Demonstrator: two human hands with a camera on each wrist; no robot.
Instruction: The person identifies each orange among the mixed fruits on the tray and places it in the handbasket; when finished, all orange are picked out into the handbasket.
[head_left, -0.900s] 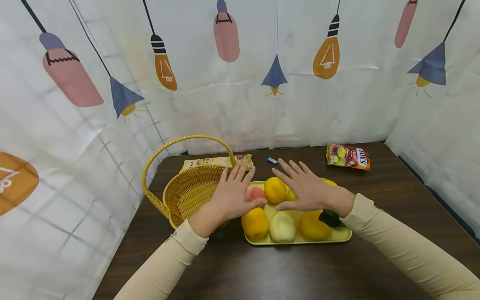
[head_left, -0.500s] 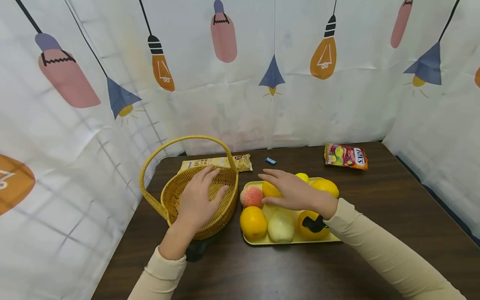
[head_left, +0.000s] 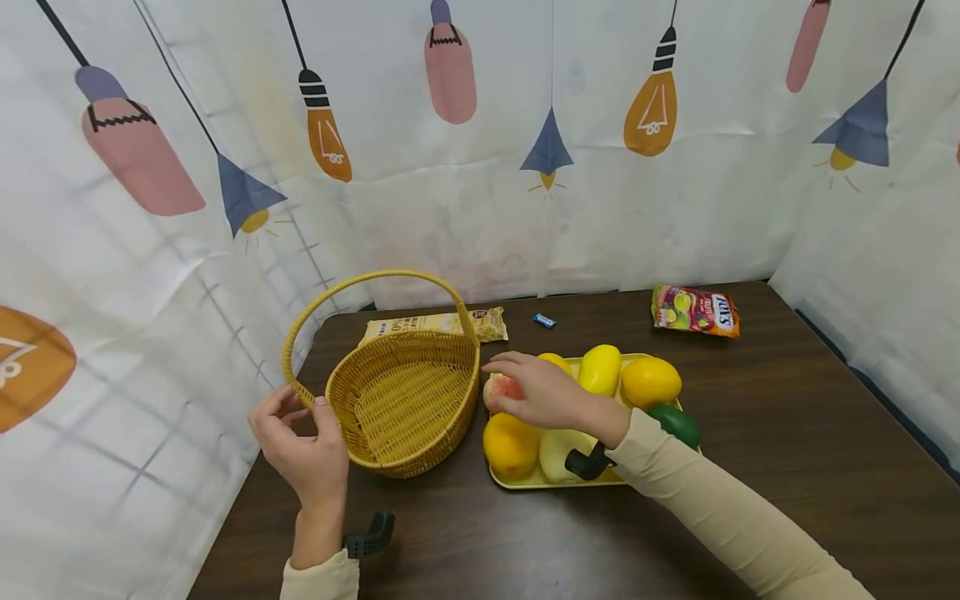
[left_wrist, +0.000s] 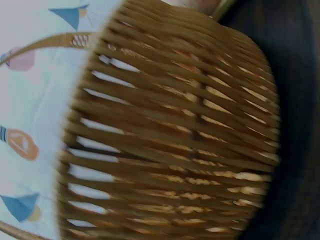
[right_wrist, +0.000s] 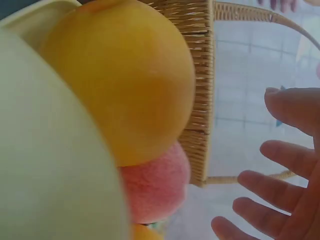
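The basket (head_left: 411, 408) stands upright on the dark table (head_left: 465, 550), left of the middle, and it lies between my two hands: to the right of my left hand (head_left: 310, 458) and to the left of my right hand (head_left: 552, 393). Its tall handle (head_left: 397, 273) arches from a foot on the near left to a foot on the far right, so the line between those feet slants across the table. My left hand is nearer to the near-left foot, with its fingers and thumb bent narrow about the low end there; whether they have actually closed on it, I cannot tell, as the left wrist view shows only the weave of the basket wall

My right hand holds nothing. Its fingers are loosely spread and point left toward the basket, over the left end of the yellow tray (head_left: 525, 486). Below it the peach (head_left: 501, 390) shows partly, with an orange fruit (head_left: 511, 447) just on its near side and a pale round fruit (head_left: 557, 452) to the right of that one. The tray sits just right of the basket, its long axis running left to right

Far behind the basket lies a flat snack pack (head_left: 435, 323), and far right a bright sweet bag (head_left: 696, 311)
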